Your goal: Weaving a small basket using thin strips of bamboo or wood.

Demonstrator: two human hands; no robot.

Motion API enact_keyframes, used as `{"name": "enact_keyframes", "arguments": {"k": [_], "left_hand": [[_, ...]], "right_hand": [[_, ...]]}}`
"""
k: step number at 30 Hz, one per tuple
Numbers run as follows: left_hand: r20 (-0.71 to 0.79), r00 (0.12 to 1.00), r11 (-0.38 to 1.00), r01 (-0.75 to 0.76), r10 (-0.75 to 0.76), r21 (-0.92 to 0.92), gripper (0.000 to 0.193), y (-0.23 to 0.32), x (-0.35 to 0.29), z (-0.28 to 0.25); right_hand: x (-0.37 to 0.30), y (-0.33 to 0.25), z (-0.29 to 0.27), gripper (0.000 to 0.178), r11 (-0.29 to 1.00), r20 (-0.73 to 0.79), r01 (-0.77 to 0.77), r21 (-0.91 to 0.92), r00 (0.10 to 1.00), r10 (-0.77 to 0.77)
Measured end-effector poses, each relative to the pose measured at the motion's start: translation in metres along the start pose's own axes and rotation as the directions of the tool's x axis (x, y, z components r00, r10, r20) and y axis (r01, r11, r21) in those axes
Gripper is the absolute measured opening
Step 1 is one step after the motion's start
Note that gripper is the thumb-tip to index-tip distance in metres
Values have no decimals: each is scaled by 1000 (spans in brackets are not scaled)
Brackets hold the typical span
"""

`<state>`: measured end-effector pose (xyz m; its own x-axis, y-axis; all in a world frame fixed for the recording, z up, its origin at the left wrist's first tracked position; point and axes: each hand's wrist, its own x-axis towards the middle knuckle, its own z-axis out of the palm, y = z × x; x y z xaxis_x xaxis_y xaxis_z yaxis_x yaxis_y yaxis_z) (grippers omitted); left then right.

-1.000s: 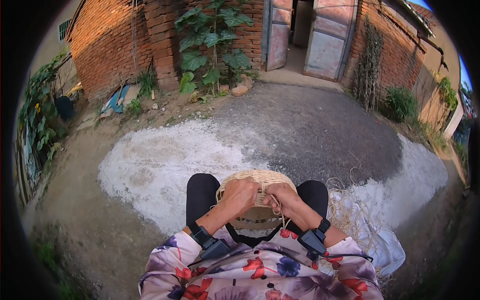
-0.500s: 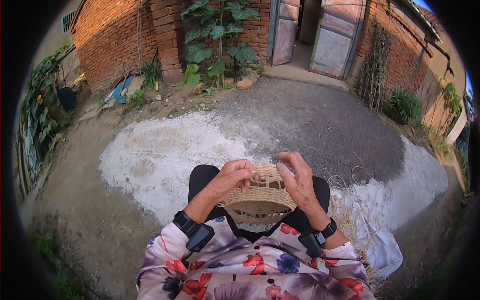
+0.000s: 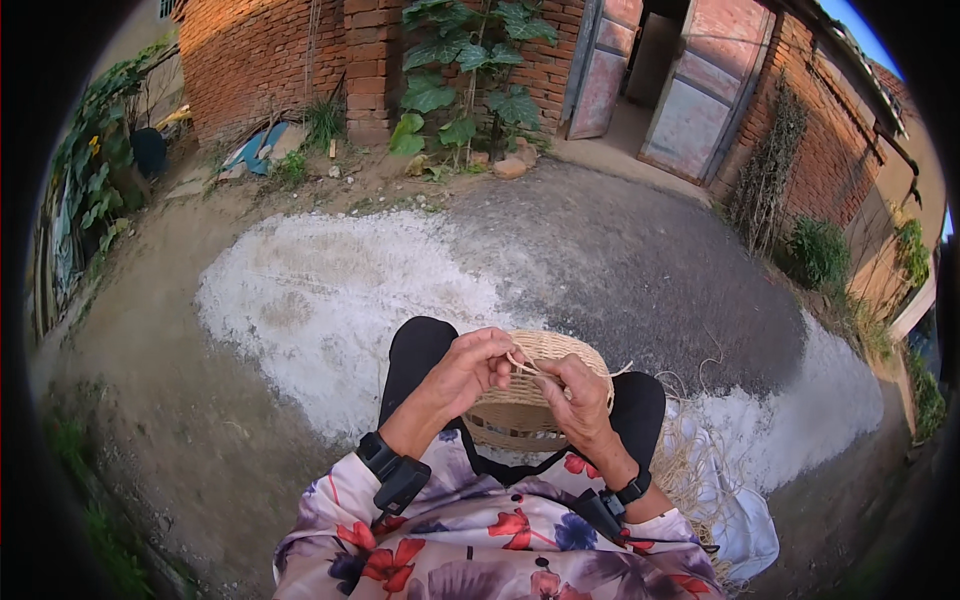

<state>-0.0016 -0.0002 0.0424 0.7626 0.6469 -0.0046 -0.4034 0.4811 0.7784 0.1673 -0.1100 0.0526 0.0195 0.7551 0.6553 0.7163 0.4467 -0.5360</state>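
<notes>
Soft, mostly shaded daylight fills the fisheye-bent, black-rimmed view.

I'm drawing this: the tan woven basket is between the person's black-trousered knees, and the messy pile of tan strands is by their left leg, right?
No, the messy pile of tan strands is by their right leg, as the head view shows. The tan woven basket is between their black-trousered knees.

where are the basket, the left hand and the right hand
Basket (image 3: pixel 522 394), head view: on its woven wall.
Left hand (image 3: pixel 467 373), head view: on the middle of it.
Right hand (image 3: pixel 584 407), head view: on the middle of it.
</notes>
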Motion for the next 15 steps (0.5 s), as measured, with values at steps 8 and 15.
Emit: {"name": "enact_keyframes", "arguments": {"k": [8, 15], "left_hand": [[-210, 957, 707, 8, 199, 707, 16, -17, 3, -6], [12, 899, 81, -52, 437, 995, 30, -26, 2, -6]], "right_hand": [[9, 3, -16, 5, 950, 8, -69, -304, 997, 75], [23, 11, -5, 7, 904, 183, -58, -423, 972, 148]]}}
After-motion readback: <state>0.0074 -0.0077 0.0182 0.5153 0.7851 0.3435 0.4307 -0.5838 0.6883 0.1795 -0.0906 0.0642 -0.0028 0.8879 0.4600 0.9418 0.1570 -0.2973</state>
